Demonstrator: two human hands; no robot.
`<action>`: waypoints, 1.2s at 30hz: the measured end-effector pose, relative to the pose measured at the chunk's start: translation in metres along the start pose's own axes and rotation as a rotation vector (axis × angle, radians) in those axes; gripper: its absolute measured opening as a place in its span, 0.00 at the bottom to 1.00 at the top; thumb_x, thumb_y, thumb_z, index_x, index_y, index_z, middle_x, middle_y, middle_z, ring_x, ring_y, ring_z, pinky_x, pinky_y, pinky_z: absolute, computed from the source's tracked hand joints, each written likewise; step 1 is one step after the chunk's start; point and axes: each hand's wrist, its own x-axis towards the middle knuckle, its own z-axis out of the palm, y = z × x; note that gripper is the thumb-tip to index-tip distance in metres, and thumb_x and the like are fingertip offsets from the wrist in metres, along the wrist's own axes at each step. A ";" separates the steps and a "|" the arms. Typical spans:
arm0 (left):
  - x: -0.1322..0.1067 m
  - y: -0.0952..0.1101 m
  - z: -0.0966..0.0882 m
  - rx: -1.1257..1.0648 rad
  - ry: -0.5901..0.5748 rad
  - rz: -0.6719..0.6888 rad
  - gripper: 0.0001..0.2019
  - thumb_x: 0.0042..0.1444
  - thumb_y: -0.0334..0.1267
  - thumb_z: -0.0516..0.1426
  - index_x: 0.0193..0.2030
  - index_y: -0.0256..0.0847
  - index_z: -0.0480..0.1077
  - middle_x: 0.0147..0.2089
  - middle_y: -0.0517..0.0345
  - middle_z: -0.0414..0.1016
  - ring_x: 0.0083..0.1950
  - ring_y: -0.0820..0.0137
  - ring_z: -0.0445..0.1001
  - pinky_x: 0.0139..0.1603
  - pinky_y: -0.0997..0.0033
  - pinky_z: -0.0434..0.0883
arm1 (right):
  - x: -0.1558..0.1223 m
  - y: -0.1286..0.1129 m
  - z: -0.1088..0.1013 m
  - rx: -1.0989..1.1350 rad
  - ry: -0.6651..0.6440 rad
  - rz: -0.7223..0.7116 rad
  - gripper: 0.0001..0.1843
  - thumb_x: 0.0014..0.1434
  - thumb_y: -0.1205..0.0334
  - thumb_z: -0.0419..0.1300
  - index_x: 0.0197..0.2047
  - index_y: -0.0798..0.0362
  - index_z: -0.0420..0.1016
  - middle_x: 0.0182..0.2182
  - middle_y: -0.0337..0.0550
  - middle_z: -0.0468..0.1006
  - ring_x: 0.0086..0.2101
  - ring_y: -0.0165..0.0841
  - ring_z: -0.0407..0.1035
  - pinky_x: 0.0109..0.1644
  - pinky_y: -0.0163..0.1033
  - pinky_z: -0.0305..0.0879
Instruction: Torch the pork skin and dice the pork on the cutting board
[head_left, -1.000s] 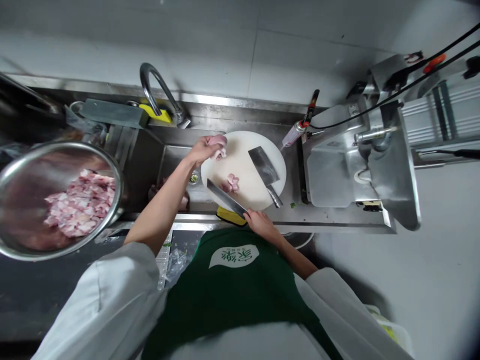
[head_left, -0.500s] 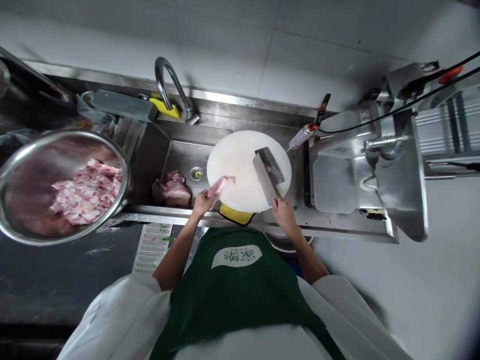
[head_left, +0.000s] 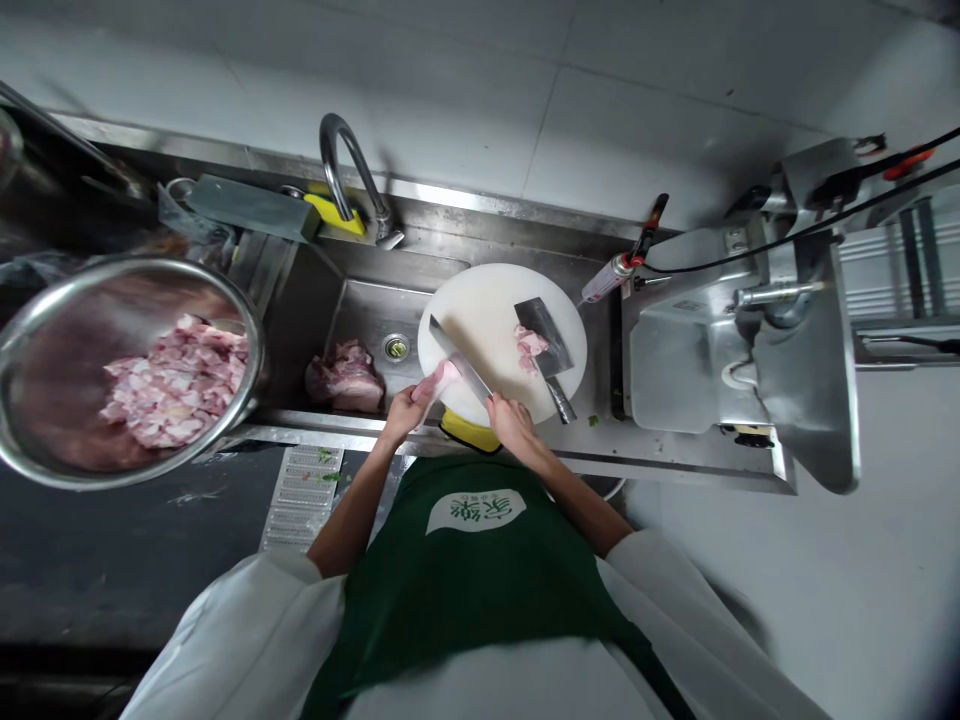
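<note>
My left hand (head_left: 405, 412) grips a strip of raw meat (head_left: 435, 382) at the near left edge of the round white cutting board (head_left: 487, 310). In my right hand (head_left: 511, 420) is a knife (head_left: 463, 362), its blade pointing up and left across the board, close against the meat. Farther right on the board rests a cleaver (head_left: 549, 340), its handle toward me, with cut pieces of meat (head_left: 529, 346) on and beside its blade. A larger chunk of meat (head_left: 346, 378) sits in the sink to the left.
A big steel bowl (head_left: 22, 450) with many meat pieces (head_left: 176, 385) stands at the left. A curved faucet (head_left: 345, 150) rises behind the sink (head_left: 367, 300). To the right are a spray can (head_left: 606, 278) and a steel slicing machine (head_left: 802, 370). A yellow cloth (head_left: 471, 432) lies under the board's front edge.
My right hand has moved left with the knife, from beside the cleaver to the meat strip. Cut pieces now show by the cleaver. My left hand keeps its hold.
</note>
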 end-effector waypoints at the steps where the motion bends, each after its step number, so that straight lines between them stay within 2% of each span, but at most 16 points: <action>1: 0.001 -0.005 -0.002 0.020 -0.001 -0.016 0.26 0.52 0.59 0.62 0.42 0.34 0.76 0.28 0.54 0.75 0.28 0.69 0.69 0.29 0.71 0.65 | 0.004 0.001 0.001 -0.002 0.004 0.012 0.21 0.78 0.57 0.43 0.57 0.56 0.74 0.47 0.59 0.84 0.48 0.44 0.80 0.50 0.41 0.69; 6: 0.003 -0.034 -0.010 0.070 -0.058 -0.103 0.26 0.52 0.62 0.59 0.37 0.37 0.73 0.20 0.61 0.68 0.21 0.71 0.64 0.24 0.71 0.62 | 0.014 0.022 -0.005 -0.028 0.058 0.074 0.21 0.78 0.57 0.43 0.57 0.57 0.73 0.46 0.60 0.84 0.47 0.44 0.80 0.50 0.41 0.69; 8: 0.005 -0.037 -0.009 0.144 -0.069 -0.053 0.25 0.51 0.62 0.60 0.34 0.38 0.72 0.22 0.60 0.69 0.24 0.70 0.67 0.27 0.71 0.65 | 0.014 0.028 -0.008 -0.037 0.054 0.081 0.20 0.78 0.57 0.43 0.56 0.57 0.73 0.46 0.59 0.84 0.47 0.44 0.80 0.50 0.41 0.68; 10: 0.010 -0.033 -0.003 0.210 -0.031 0.045 0.24 0.49 0.61 0.63 0.36 0.39 0.71 0.28 0.58 0.73 0.30 0.68 0.71 0.33 0.70 0.68 | 0.015 0.030 -0.009 -0.035 0.053 0.089 0.20 0.78 0.57 0.44 0.56 0.57 0.73 0.46 0.58 0.84 0.47 0.43 0.80 0.50 0.40 0.68; 12: 0.015 -0.024 0.007 0.215 0.041 0.140 0.25 0.48 0.59 0.65 0.43 0.40 0.69 0.35 0.56 0.76 0.36 0.66 0.73 0.39 0.69 0.70 | 0.015 0.031 -0.010 -0.025 0.054 0.096 0.20 0.78 0.56 0.45 0.56 0.56 0.74 0.46 0.57 0.84 0.47 0.43 0.80 0.50 0.40 0.67; 14: 0.019 -0.014 0.017 0.201 0.111 0.186 0.25 0.50 0.56 0.65 0.46 0.41 0.66 0.38 0.54 0.76 0.38 0.64 0.74 0.41 0.67 0.70 | 0.015 0.033 -0.010 -0.007 0.054 0.101 0.20 0.78 0.56 0.45 0.55 0.56 0.74 0.46 0.56 0.84 0.47 0.42 0.79 0.50 0.39 0.67; 18: 0.019 0.003 0.028 0.247 0.166 0.243 0.13 0.61 0.50 0.56 0.38 0.42 0.65 0.30 0.57 0.70 0.33 0.65 0.71 0.38 0.66 0.68 | 0.012 0.043 -0.010 0.029 0.057 0.120 0.20 0.78 0.54 0.46 0.55 0.56 0.75 0.46 0.56 0.84 0.48 0.42 0.79 0.50 0.38 0.65; 21: 0.021 0.015 0.031 0.212 0.071 0.264 0.15 0.63 0.49 0.54 0.30 0.42 0.65 0.25 0.60 0.65 0.29 0.69 0.66 0.35 0.69 0.66 | 0.006 0.054 -0.008 0.066 0.050 0.154 0.21 0.78 0.54 0.47 0.55 0.56 0.76 0.47 0.56 0.83 0.48 0.43 0.78 0.49 0.38 0.65; 23: 0.028 0.030 0.032 0.081 -0.037 0.171 0.17 0.61 0.51 0.57 0.28 0.41 0.67 0.23 0.60 0.64 0.27 0.71 0.63 0.30 0.70 0.64 | 0.002 0.061 -0.006 0.092 0.048 0.183 0.21 0.77 0.54 0.47 0.55 0.56 0.76 0.47 0.56 0.83 0.48 0.43 0.78 0.50 0.39 0.65; 26: 0.046 0.066 0.036 -0.181 -0.196 0.031 0.20 0.55 0.56 0.63 0.32 0.37 0.72 0.26 0.58 0.71 0.26 0.72 0.66 0.28 0.72 0.65 | -0.004 0.072 -0.003 0.116 0.063 0.226 0.20 0.77 0.54 0.47 0.54 0.56 0.76 0.47 0.56 0.83 0.48 0.44 0.78 0.50 0.40 0.65; 28: 0.059 0.096 0.037 -0.246 -0.260 0.057 0.24 0.52 0.59 0.66 0.38 0.36 0.76 0.30 0.55 0.75 0.28 0.71 0.69 0.29 0.71 0.68 | -0.008 0.080 -0.001 0.133 0.077 0.243 0.20 0.77 0.54 0.48 0.53 0.56 0.77 0.46 0.56 0.83 0.48 0.44 0.78 0.51 0.40 0.66; 30: 0.066 0.121 0.040 -0.156 -0.299 0.183 0.28 0.54 0.61 0.64 0.45 0.35 0.78 0.32 0.55 0.76 0.29 0.70 0.71 0.31 0.70 0.69 | -0.011 0.088 0.002 0.161 0.091 0.249 0.20 0.76 0.55 0.48 0.53 0.56 0.77 0.45 0.57 0.83 0.48 0.45 0.78 0.52 0.41 0.67; 32: 0.064 0.134 0.045 0.079 -0.349 0.376 0.29 0.58 0.60 0.62 0.55 0.36 0.78 0.34 0.54 0.76 0.32 0.67 0.73 0.35 0.67 0.71 | -0.013 0.093 0.004 0.194 0.105 0.248 0.20 0.76 0.55 0.48 0.53 0.57 0.78 0.45 0.57 0.83 0.47 0.45 0.78 0.52 0.42 0.67; 34: 0.052 0.129 0.054 0.384 -0.402 0.555 0.29 0.59 0.54 0.63 0.63 0.39 0.74 0.44 0.50 0.79 0.40 0.61 0.77 0.44 0.63 0.74 | -0.014 0.096 0.006 0.218 0.121 0.252 0.20 0.76 0.56 0.48 0.53 0.57 0.78 0.45 0.57 0.84 0.47 0.45 0.78 0.52 0.42 0.67; 36: 0.035 0.109 0.063 0.647 -0.408 0.660 0.32 0.59 0.49 0.63 0.69 0.42 0.69 0.59 0.42 0.75 0.53 0.53 0.76 0.56 0.55 0.72 | -0.015 0.097 0.008 0.232 0.130 0.260 0.19 0.76 0.57 0.48 0.53 0.57 0.78 0.44 0.57 0.84 0.47 0.45 0.79 0.52 0.43 0.68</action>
